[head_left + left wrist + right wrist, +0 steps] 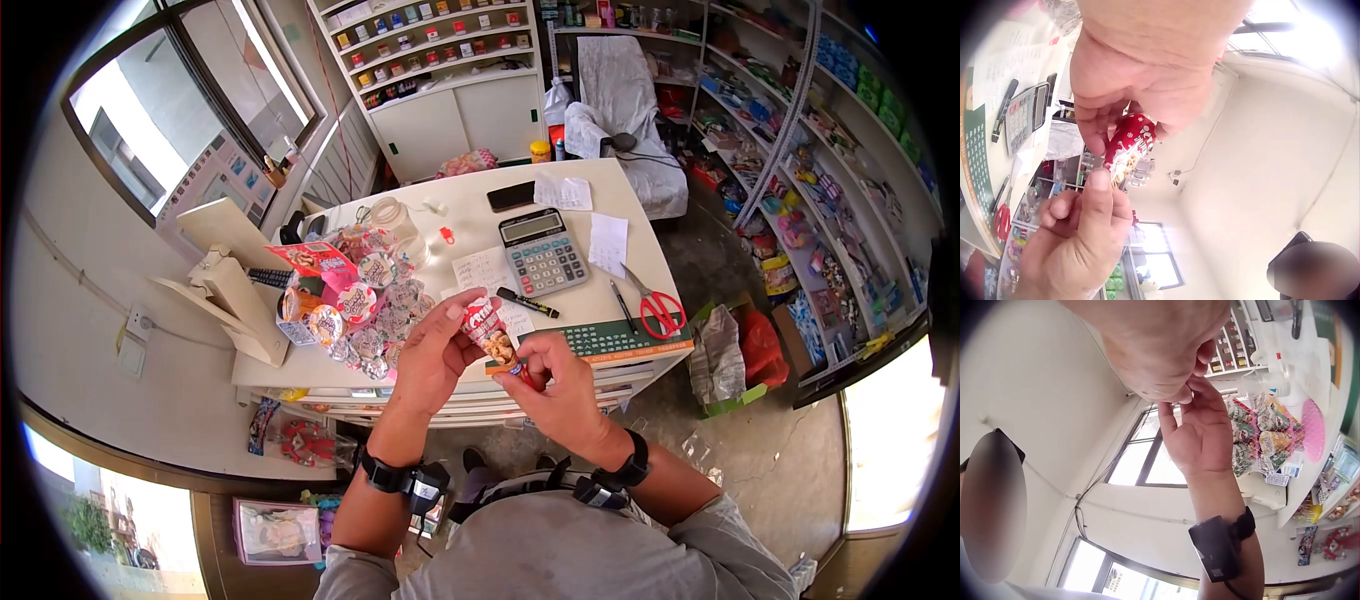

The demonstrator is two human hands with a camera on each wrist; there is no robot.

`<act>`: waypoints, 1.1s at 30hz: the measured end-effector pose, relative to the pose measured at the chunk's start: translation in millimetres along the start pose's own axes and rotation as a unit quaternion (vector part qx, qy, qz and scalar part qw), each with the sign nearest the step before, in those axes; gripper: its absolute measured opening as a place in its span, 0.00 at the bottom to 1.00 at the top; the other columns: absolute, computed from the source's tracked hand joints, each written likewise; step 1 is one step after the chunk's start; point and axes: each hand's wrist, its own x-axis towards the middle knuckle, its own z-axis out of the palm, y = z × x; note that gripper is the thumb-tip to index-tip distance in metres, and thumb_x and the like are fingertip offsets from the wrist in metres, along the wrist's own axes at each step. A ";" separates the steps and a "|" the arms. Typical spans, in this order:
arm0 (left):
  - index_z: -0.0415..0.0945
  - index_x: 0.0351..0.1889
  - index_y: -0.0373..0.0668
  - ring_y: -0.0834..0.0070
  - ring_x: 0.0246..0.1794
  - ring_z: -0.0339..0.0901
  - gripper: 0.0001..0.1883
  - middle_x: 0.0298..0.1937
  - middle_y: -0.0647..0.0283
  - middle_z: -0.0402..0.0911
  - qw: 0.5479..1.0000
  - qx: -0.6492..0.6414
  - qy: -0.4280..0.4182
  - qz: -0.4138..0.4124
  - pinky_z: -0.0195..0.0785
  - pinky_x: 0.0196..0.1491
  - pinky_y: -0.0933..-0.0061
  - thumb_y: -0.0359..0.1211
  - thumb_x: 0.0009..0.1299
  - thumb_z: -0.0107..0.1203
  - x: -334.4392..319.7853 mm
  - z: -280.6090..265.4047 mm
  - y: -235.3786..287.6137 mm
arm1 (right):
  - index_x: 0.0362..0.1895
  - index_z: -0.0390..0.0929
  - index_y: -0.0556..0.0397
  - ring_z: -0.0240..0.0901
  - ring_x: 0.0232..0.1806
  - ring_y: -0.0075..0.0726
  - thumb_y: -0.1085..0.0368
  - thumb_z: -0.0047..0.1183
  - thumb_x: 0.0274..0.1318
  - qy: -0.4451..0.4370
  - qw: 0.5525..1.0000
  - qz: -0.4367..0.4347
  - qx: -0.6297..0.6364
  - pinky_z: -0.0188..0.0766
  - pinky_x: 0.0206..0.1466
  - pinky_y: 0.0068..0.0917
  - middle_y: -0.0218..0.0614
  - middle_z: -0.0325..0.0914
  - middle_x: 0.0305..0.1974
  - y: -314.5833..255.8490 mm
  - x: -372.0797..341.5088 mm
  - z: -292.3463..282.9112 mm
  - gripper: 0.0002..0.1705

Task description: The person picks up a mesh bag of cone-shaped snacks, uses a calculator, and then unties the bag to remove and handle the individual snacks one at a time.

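Observation:
A small red printed snack packet [487, 332] is held between both hands above the table's near edge. My left hand [432, 350] grips its upper end between thumb and fingers. My right hand [562, 388] pinches the lower end, thumb against the wrapper. In the left wrist view the packet [1129, 142] shows white snowflakes and a food picture, and the right thumb presses its lower tip. From the right wrist view, the hands hide the packet. Left of the hands, a heap of round-topped snack packs [375, 275] sits in clear netting with pink strips.
On the white table [455, 215] lie a calculator [543, 252], a black marker [527, 303], red scissors [660, 308], a pen [623, 305], a phone [511, 196] and paper slips. A roll of clear tape [390, 212] stands behind the heap. Stocked shelves [800, 190] line the right side.

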 end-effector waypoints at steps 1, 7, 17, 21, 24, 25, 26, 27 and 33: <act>0.68 0.73 0.35 0.64 0.61 0.82 0.26 0.68 0.50 0.79 1.000 0.002 -0.001 0.001 0.76 0.64 0.59 0.40 0.82 0.46 0.3 -0.9 -0.8 | 0.49 0.71 0.52 0.55 0.18 0.20 0.72 0.72 0.56 -0.001 1.000 -0.012 -0.013 0.57 0.22 0.24 0.27 0.61 0.18 0.7 -0.6 0.2 0.23; 0.68 0.73 0.36 0.60 0.60 0.82 0.27 0.67 0.47 0.78 1.000 -0.025 -0.011 -0.001 0.74 0.65 0.58 0.41 0.80 0.44 0.9 -3.4 1.4 | 0.51 0.71 0.52 0.59 0.18 0.22 0.73 0.71 0.56 -0.007 1.000 -0.024 0.003 0.60 0.23 0.25 0.28 0.64 0.20 1.0 -2.0 2.4 0.23; 0.68 0.73 0.37 0.60 0.60 0.83 0.28 0.67 0.47 0.79 1.000 -0.026 -0.001 0.001 0.75 0.63 0.59 0.43 0.80 0.45 1.7 -6.6 3.9 | 0.51 0.72 0.53 0.69 0.24 0.19 0.74 0.70 0.56 -0.022 0.999 -0.003 0.042 0.68 0.28 0.21 0.29 0.71 0.26 1.9 -3.3 5.4 0.22; 0.68 0.72 0.38 0.60 0.59 0.83 0.30 0.66 0.47 0.79 1.000 -0.015 0.005 0.007 0.77 0.61 0.60 0.47 0.80 0.48 3.3 -7.5 2.4 | 0.51 0.72 0.53 0.70 0.24 0.19 0.74 0.70 0.57 -0.025 0.999 0.007 0.045 0.69 0.28 0.21 0.29 0.72 0.26 1.3 -2.7 6.6 0.22; 0.68 0.72 0.38 0.62 0.58 0.83 0.29 0.65 0.47 0.79 1.000 -0.004 0.013 0.011 0.77 0.60 0.60 0.48 0.80 0.49 4.0 -7.5 2.7 | 0.51 0.72 0.53 0.71 0.25 0.19 0.74 0.70 0.57 -0.026 0.998 0.024 0.054 0.69 0.28 0.21 0.29 0.74 0.26 1.2 -2.3 6.5 0.22; 0.69 0.71 0.38 0.63 0.58 0.83 0.29 0.65 0.48 0.80 1.000 0.001 0.016 0.012 0.77 0.60 0.60 0.49 0.81 0.49 4.2 -7.5 2.7 | 0.50 0.71 0.53 0.71 0.25 0.18 0.74 0.70 0.57 -0.026 0.998 0.031 0.058 0.69 0.29 0.20 0.29 0.74 0.26 1.3 -2.4 6.4 0.22; 0.69 0.71 0.38 0.64 0.57 0.83 0.29 0.64 0.49 0.80 1.000 0.004 0.021 0.012 0.77 0.60 0.61 0.49 0.81 0.50 4.7 -7.9 2.3 | 0.50 0.71 0.53 0.71 0.25 0.18 0.74 0.70 0.57 -0.026 0.997 0.035 0.062 0.69 0.29 0.20 0.29 0.75 0.26 1.9 -2.4 6.4 0.22; 0.69 0.71 0.38 0.65 0.57 0.83 0.29 0.63 0.49 0.81 1.000 0.007 0.026 0.013 0.77 0.60 0.61 0.49 0.81 0.50 5.3 -8.6 1.6 | 0.50 0.71 0.53 0.71 0.25 0.17 0.73 0.70 0.57 -0.026 0.997 0.039 0.066 0.69 0.29 0.20 0.29 0.75 0.26 2.9 -2.4 6.6 0.21; 0.73 0.67 0.39 0.69 0.54 0.83 0.25 0.57 0.57 0.84 0.998 0.019 0.052 0.026 0.77 0.59 0.62 0.48 0.83 0.50 7.2 -10.1 -2.1 | 0.49 0.71 0.54 0.70 0.27 0.14 0.73 0.69 0.59 -0.026 0.994 0.068 0.084 0.68 0.29 0.19 0.28 0.77 0.27 6.1 -2.9 5.7 0.20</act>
